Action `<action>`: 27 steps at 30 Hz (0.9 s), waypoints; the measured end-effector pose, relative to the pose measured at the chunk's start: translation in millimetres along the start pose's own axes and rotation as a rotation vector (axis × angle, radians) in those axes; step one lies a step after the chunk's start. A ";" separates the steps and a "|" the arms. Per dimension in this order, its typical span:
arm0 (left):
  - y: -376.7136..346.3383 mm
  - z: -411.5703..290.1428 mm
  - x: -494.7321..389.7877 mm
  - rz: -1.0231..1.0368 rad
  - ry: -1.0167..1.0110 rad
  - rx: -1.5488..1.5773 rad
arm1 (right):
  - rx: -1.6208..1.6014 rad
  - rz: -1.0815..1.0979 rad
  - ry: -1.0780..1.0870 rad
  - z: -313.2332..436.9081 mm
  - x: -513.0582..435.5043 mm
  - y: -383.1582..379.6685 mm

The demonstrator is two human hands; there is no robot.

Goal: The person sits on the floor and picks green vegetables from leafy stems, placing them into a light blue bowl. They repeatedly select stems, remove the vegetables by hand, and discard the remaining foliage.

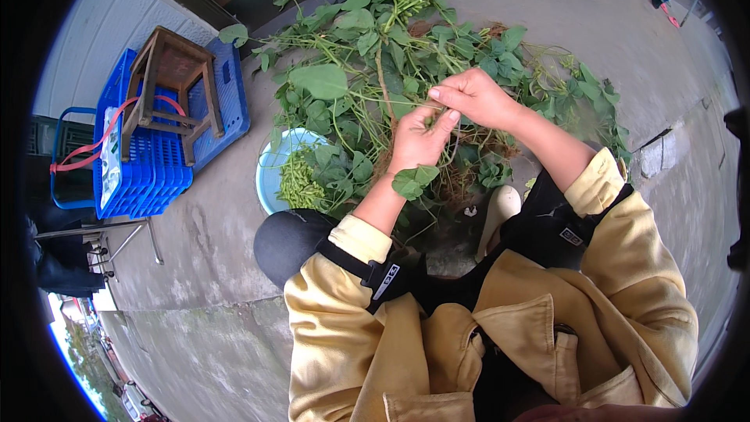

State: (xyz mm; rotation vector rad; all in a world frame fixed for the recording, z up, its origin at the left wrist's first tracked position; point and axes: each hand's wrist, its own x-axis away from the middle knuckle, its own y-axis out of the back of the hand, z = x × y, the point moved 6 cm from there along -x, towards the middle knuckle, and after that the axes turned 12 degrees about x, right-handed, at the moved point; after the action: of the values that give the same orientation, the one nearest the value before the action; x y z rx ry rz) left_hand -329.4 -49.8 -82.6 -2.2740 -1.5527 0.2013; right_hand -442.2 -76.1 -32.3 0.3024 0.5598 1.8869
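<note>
My left hand [419,138] and my right hand [477,97] meet over a heap of uprooted bean plants [363,29]. Between them is a thin green plant stem [387,101], pinched by the fingers of both. Something small and green, perhaps a pod, shows at my left thumb and fingers. A cluster of green pods [407,0] hangs on the plants at the far side of the heap. Left of my left forearm, a light blue plastic basin [266,173] holds many picked green pods [299,181]. Leaves cover the basin's right side.
At left stands a blue plastic crate [152,184] on wheels, with a pink strap [88,158]. A small wooden stool [176,76] rests on it, tilted. Brown roots [457,179] lie by my light-coloured shoe [501,211]. Concrete floor [222,269] surrounds the heap.
</note>
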 end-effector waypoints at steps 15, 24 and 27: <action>180.8 -74.8 28.6 -0.609 0.008 0.061 | -0.125 -0.491 -0.152 -60.0 -0.9 84.2; 352.6 -57.9 105.0 -1.409 0.233 -0.373 | -0.102 -0.503 -0.174 -18.4 7.0 76.4; 305.2 -70.3 54.3 -1.065 -0.030 -0.593 | 0.095 -0.218 -0.044 -6.3 8.6 47.0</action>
State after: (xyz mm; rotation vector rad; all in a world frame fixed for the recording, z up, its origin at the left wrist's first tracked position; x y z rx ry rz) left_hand -21.6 -113.0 -130.5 -1.4164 -2.8406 -0.5751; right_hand -486.1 -83.6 -14.0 0.3309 0.6284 1.6428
